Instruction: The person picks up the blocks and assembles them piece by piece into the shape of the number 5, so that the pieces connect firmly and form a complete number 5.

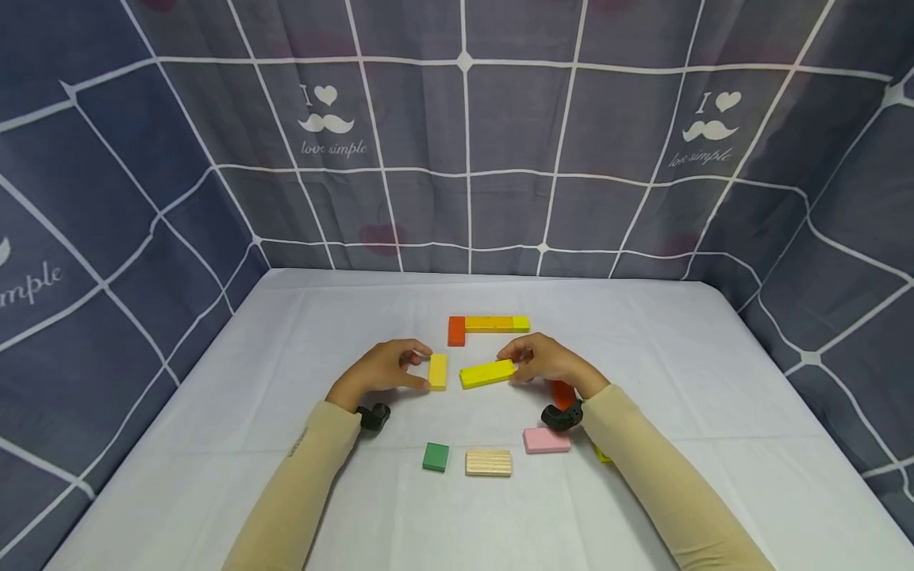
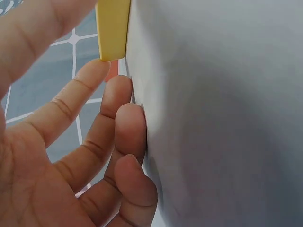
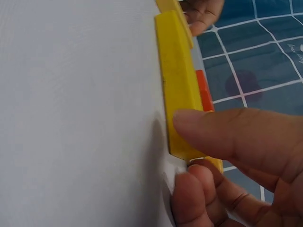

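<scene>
My left hand [image 1: 382, 369] pinches a short pale-yellow block [image 1: 438, 373] between thumb and index finger, one at each end. In the left wrist view that yellow block [image 2: 113, 30] is at the top, against the white cloth; the other fingers are bent loosely below it. To the right, my right hand [image 1: 550, 358] grips the near end of a longer bright-yellow block [image 1: 485, 373], which slants toward the pale one with a small gap between. The right wrist view shows the thumb over the bright-yellow block [image 3: 180, 71]; whether it touches the cloth I cannot tell.
Behind the hands, a red-orange block [image 1: 456, 331] adjoins an orange-yellow bar [image 1: 489, 324] with a yellow end piece [image 1: 521, 323]. Nearer lie green [image 1: 435, 457], ribbed wooden [image 1: 489, 463] and pink [image 1: 547, 440] blocks. The right arm partly covers a red [image 1: 562, 393] and a yellow-green block [image 1: 602, 454].
</scene>
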Tool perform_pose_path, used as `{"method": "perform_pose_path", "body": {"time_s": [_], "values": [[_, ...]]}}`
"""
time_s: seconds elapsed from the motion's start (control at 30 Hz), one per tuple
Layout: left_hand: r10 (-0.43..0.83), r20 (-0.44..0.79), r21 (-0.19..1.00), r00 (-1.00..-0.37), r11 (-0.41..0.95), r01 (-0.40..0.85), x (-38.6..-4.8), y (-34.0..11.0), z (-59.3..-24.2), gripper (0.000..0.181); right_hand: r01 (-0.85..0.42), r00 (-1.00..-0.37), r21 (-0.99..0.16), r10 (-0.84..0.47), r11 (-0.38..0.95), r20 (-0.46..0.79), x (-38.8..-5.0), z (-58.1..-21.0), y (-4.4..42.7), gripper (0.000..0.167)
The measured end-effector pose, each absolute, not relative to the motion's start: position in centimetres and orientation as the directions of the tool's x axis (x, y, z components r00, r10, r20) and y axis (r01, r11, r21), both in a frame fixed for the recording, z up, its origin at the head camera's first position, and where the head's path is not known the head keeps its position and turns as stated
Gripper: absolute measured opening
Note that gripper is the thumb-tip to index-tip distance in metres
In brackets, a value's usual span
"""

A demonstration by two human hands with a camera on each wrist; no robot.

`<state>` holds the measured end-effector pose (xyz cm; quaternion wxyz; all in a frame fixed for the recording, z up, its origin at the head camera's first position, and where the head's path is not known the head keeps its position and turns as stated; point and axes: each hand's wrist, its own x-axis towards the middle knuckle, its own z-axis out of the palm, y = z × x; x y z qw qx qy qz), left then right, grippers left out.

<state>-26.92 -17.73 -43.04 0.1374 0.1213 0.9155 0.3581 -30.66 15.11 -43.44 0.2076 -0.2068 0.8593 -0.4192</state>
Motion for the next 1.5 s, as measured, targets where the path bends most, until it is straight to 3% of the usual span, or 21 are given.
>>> {"method": "perform_pose_path", "body": {"time_s": [0.43,1.5], "values": [[0.294,-0.184,0.641,-0.938,0.760,0.112,-27.3,-16.1,-42.8,0.058,-0.208,-0.856,-0.748,-0.487,0.630,-0.172,-30.8,-43.4,15.4,0.035],[0.221,-0.163,0.611,-0.961,0.788,0.078,-28.1,-14.2,-42.6,0.058,-0.156,-0.875,-0.752,-0.443,0.640,-0.195,-30.7,-43.3,16.6,0.036]]}}
